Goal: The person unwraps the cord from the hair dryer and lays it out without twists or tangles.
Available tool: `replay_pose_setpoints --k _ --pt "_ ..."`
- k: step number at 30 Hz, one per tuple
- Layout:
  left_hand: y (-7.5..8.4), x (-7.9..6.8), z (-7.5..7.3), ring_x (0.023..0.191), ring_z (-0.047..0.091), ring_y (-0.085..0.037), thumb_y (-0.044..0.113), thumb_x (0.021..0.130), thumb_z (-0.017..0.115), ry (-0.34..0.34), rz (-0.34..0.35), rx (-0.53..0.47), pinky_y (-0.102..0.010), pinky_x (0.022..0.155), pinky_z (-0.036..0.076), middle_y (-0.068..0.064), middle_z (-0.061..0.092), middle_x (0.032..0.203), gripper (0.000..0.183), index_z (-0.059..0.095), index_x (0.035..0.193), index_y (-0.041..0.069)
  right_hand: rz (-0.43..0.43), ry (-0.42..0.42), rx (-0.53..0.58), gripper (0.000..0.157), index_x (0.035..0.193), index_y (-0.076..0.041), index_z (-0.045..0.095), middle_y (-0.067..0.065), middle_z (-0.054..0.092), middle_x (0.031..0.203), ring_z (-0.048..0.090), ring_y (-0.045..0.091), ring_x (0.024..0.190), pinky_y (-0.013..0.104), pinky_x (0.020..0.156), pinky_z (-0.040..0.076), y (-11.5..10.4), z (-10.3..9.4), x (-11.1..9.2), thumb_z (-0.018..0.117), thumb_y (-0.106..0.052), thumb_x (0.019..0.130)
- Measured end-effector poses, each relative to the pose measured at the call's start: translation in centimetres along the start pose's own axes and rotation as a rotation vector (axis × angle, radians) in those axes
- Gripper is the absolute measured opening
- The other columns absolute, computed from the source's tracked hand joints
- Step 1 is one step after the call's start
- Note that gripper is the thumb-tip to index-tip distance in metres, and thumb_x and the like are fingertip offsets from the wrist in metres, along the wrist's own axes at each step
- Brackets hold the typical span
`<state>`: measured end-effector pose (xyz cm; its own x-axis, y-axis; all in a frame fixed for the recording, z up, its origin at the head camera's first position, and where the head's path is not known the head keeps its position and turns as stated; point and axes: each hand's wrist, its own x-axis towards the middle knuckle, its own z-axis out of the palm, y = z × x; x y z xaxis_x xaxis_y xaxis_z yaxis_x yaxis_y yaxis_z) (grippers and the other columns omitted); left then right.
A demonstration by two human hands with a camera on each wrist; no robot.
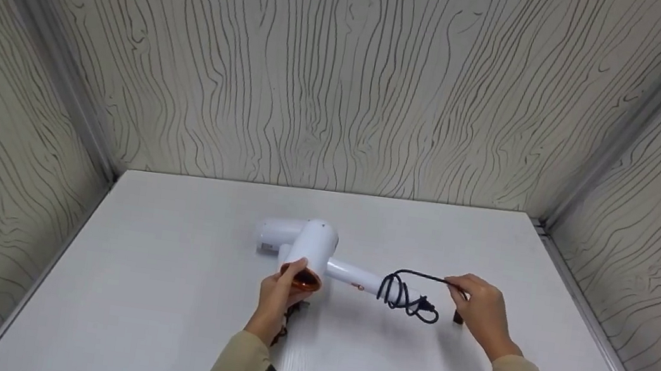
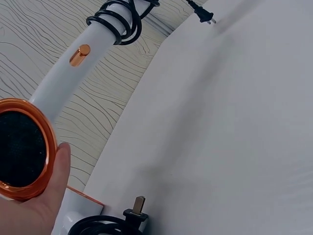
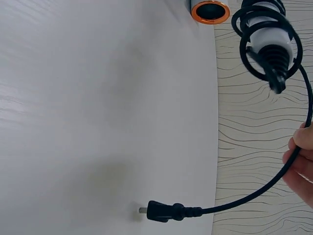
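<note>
My left hand [image 1: 281,294] grips a white hair dryer [image 1: 313,242] by its barrel, with the thumb beside the copper-coloured rim. The handle points right, and a black cord [image 2: 128,29] is wound in loops around its end. Between thumb and fingers, my right hand [image 1: 483,308] pinches the loose length of that cord, drawn out from the handle. Below this pinch hangs the two-pin plug [image 3: 164,211]. A second white hair dryer [image 1: 278,233] lies on the table behind the first, partly hidden by it.
The second dryer's bundled black cord [image 2: 105,226] and its plug [image 2: 138,208] lie near my left wrist. Underneath is a white table [image 1: 163,291], enclosed by wood-grain panels [image 1: 343,85] at the back and both sides.
</note>
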<state>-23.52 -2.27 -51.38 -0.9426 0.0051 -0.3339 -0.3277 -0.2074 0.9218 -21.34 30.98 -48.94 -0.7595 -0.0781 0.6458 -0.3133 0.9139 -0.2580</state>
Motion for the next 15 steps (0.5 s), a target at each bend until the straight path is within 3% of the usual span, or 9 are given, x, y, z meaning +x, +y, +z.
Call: replay_pose_setpoints --k 8,15 --pt "0.1 0.0 -0.3 0.085 0.068 -0.009 0.05 0.09 0.057 -0.031 -0.009 -0.064 -0.025 0.088 0.059 -0.012 0.064 0.11 0.074 0.046 0.129 -0.011 0.017 0.122 -0.055 0.017 0.083 0.002 0.073 0.013 0.074 0.077 0.07 0.025 0.067 0.035 0.057 0.057 1.7 0.5 0.5 0.076 0.012 0.069" --pt "0.5 -0.1 -0.3 0.087 0.069 -0.01 0.052 0.09 0.056 -0.022 -0.004 -0.084 -0.026 0.089 0.059 -0.015 0.063 0.115 0.077 0.043 0.132 -0.011 0.065 0.091 -0.016 0.017 0.081 0.004 0.071 0.017 0.074 0.078 0.07 0.027 0.067 0.035 0.058 0.059 2.6 1.3 -0.3 0.074 0.015 0.068"
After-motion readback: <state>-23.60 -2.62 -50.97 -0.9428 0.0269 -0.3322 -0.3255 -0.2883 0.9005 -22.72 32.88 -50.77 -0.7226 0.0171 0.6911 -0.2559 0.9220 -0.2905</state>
